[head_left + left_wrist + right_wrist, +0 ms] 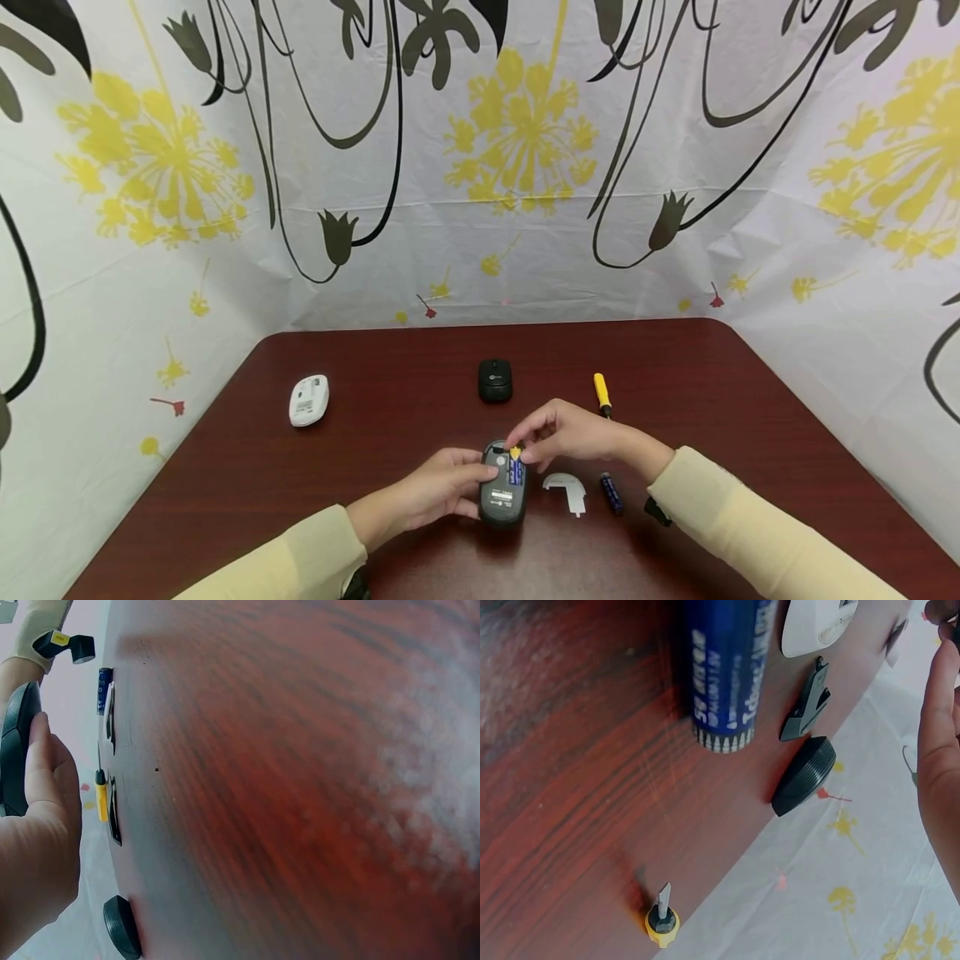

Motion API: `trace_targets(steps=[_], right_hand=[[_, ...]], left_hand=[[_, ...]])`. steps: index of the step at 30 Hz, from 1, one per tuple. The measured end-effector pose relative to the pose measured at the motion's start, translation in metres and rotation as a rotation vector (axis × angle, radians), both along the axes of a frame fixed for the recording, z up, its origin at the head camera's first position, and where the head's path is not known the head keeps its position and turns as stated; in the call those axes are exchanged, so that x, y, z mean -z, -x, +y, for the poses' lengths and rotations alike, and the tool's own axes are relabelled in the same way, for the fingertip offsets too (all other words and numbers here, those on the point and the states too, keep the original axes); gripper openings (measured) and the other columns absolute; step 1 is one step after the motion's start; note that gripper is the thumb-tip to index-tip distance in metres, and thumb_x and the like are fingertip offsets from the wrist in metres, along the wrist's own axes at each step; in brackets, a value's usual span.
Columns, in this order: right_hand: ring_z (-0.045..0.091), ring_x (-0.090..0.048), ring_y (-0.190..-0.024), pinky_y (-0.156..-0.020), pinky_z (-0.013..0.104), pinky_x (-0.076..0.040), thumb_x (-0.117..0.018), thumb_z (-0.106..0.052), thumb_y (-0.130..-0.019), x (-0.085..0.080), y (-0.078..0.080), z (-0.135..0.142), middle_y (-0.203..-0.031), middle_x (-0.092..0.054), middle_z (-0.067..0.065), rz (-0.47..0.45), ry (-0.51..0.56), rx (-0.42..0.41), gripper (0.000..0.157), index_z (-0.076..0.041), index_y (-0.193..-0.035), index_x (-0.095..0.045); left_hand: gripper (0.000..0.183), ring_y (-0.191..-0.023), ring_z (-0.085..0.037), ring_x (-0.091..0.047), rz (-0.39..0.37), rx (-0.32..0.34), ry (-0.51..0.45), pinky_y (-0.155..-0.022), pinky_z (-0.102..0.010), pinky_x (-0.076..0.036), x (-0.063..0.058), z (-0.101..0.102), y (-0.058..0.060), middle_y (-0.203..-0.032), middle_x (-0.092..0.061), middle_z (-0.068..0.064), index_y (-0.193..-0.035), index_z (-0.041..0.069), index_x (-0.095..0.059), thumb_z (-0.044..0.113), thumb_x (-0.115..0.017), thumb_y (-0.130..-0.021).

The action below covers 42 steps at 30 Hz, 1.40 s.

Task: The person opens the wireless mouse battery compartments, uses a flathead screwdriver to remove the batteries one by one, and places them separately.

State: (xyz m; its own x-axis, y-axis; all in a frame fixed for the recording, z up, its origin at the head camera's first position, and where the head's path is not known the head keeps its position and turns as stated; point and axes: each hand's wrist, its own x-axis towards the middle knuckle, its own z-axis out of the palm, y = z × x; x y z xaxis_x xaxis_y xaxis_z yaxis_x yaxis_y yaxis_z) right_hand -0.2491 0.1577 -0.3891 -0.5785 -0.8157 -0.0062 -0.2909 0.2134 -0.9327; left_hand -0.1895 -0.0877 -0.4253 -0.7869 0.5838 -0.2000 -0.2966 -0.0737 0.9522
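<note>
A dark grey computer mouse [501,507] is turned underside up, its battery bay exposed, and my left hand [442,487] grips it by the left side with the thumb on top. In the bay lies a blue and yellow battery [515,472]. My right hand [566,433] pinches the far end of that battery between thumb and fingers. Just right of the mouse lies its pale grey battery cover [573,490]. Beyond that is a loose blue battery [611,493], which looms large in the right wrist view. The left wrist view shows only the edge of the held mouse [16,750].
A black mouse [495,381] stands farther back at the middle. Behind my right hand lies a yellow-handled screwdriver [602,392]. A white mouse [308,401] rests underside up at the left. A small black plastic piece [806,705] lies near the black mouse.
</note>
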Motion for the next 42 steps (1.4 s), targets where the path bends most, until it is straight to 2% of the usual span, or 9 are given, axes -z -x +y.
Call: trace_targets(steps=[8, 13, 19, 26, 29, 34, 38, 42], right_hand=[[0.017, -0.058, -0.074, -0.072, 0.044, -0.058, -0.068, -0.006, -0.091, 0.001, 0.001, -0.002, -0.081, -0.06, 0.01, 0.004, -0.012, 0.003, 0.02, -0.004, -0.11, -0.071], [0.019, -0.059, -0.077, -0.074, 0.044, -0.058, -0.067, -0.008, -0.092, -0.001, 0.001, -0.003, -0.083, -0.061, 0.011, -0.024, -0.008, 0.025, 0.017, -0.004, -0.107, -0.071], [0.025, -0.064, -0.089, -0.078, 0.045, -0.057, -0.067, -0.013, -0.093, -0.003, 0.004, -0.002, -0.098, -0.066, 0.014, -0.078, 0.031, 0.064, 0.019, -0.002, -0.108, -0.068], [0.025, -0.065, -0.093, -0.083, 0.046, -0.055, -0.066, -0.012, -0.093, -0.007, 0.009, 0.002, -0.104, -0.066, 0.016, -0.198, 0.16, 0.159, 0.03, 0.011, -0.113, -0.059], [0.025, -0.066, -0.095, -0.085, 0.047, -0.054, -0.064, -0.011, -0.094, -0.009, 0.011, 0.005, -0.106, -0.067, 0.016, -0.258, 0.216, 0.189, 0.029, 0.01, -0.113, -0.058], [0.026, -0.068, -0.093, -0.086, 0.048, -0.053, -0.061, -0.01, -0.096, -0.013, 0.014, 0.009, -0.101, -0.067, 0.014, -0.309, 0.262, 0.248, 0.024, 0.006, -0.114, -0.058], [0.027, -0.067, -0.092, -0.084, 0.047, -0.055, -0.059, -0.011, -0.097, -0.015, 0.016, 0.011, -0.098, -0.066, 0.014, -0.343, 0.261, 0.343, 0.021, 0.001, -0.114, -0.059], [0.029, -0.067, -0.095, -0.082, 0.046, -0.055, -0.058, -0.012, -0.098, -0.014, 0.018, 0.013, -0.098, -0.067, 0.014, -0.366, 0.252, 0.455, 0.026, 0.003, -0.118, -0.059]], left_hand=[[0.04, -0.097, -0.025, -0.066, 0.003, -0.005, 0.003, -0.069, -0.033, -0.058, 0.001, 0.0, 0.0, -0.11, -0.066, -0.02, -0.124, -0.014, -0.053, 0.012, -0.058, -0.094], [0.04, -0.095, -0.025, -0.066, 0.01, -0.009, 0.006, -0.069, -0.032, -0.058, 0.0, 0.0, 0.0, -0.108, -0.067, -0.02, -0.123, -0.014, -0.053, 0.012, -0.059, -0.093], [0.04, -0.095, -0.025, -0.066, 0.003, -0.018, 0.02, -0.067, -0.032, -0.058, 0.0, -0.001, 0.0, -0.107, -0.067, -0.02, -0.123, -0.013, -0.053, 0.012, -0.06, -0.093], [0.038, -0.094, -0.025, -0.066, 0.002, -0.024, 0.017, -0.067, -0.033, -0.058, -0.001, -0.001, -0.001, -0.105, -0.067, -0.019, -0.121, -0.013, -0.054, 0.011, -0.06, -0.093], [0.039, -0.094, -0.025, -0.066, 0.001, -0.02, 0.018, -0.068, -0.033, -0.058, 0.0, -0.002, -0.001, -0.105, -0.068, -0.019, -0.122, -0.014, -0.053, 0.011, -0.059, -0.093], [0.038, -0.093, -0.025, -0.067, 0.003, -0.027, 0.013, -0.068, -0.033, -0.058, 0.0, -0.002, -0.001, -0.104, -0.068, -0.02, -0.122, -0.014, -0.053, 0.011, -0.059, -0.094], [0.037, -0.092, -0.025, -0.067, 0.003, -0.036, 0.014, -0.065, -0.031, -0.058, -0.001, -0.003, -0.001, -0.104, -0.068, -0.02, -0.122, -0.013, -0.054, 0.01, -0.059, -0.093], [0.038, -0.092, -0.024, -0.067, 0.007, -0.035, 0.017, -0.064, -0.03, -0.058, 0.0, -0.004, -0.002, -0.104, -0.068, -0.019, -0.123, -0.013, -0.053, 0.01, -0.059, -0.094]])
